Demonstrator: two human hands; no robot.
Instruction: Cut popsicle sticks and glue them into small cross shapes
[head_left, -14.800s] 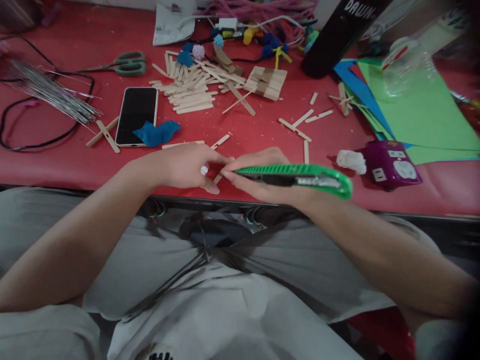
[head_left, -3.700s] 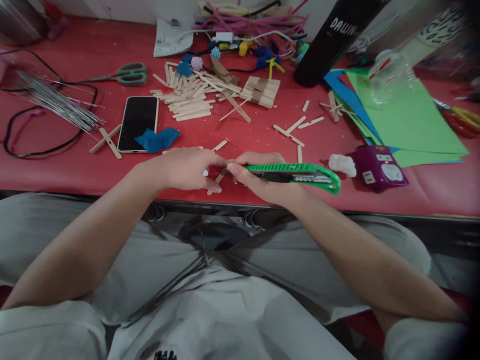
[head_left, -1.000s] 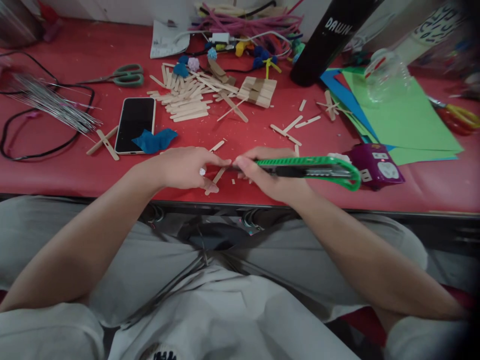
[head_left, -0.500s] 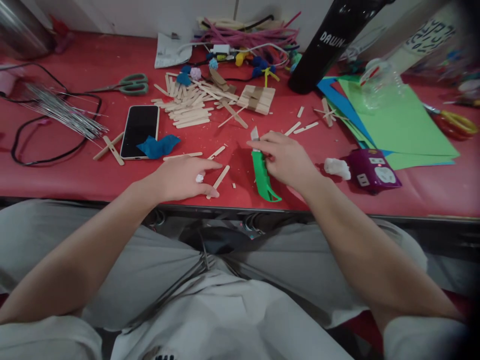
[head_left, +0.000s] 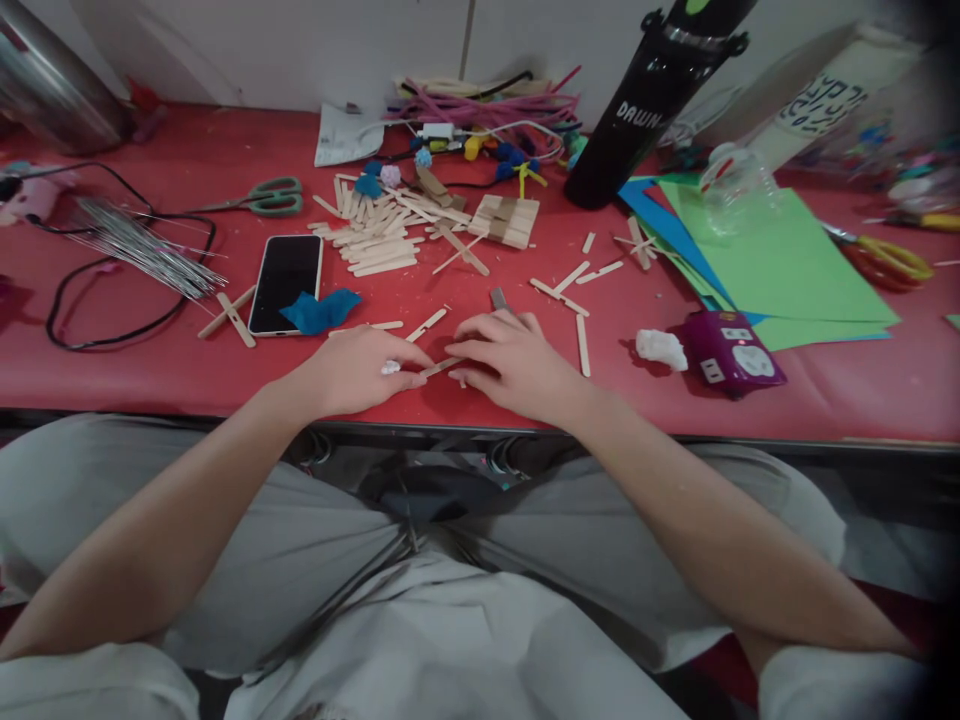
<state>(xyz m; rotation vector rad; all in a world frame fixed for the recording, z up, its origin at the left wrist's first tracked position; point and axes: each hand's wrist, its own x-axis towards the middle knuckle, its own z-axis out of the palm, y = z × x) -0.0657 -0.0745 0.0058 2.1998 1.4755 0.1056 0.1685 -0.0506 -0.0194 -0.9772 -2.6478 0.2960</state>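
Between my two hands is a short wooden craft stick, held just above or on the red table near its front edge. My left hand pinches its left end between thumb and index finger, and a white ring-like piece sits on one finger. The fingers of my right hand close on the stick's right end. From behind the right knuckles pokes the grey blade of a utility knife; its green handle is hidden by that hand. Craft sticks lie close to the left fingers, and another stick beside the right hand.
A phone with blue scrap lies left, near scissors and wires. Behind are piled sticks and a black bottle. Rightward are a purple adapter, a white lump and green paper.
My right hand has moved left from the knife's blade to the stick's end, now covering the green handle. My left hand has lifted and turned the stick. The view has shifted slightly.
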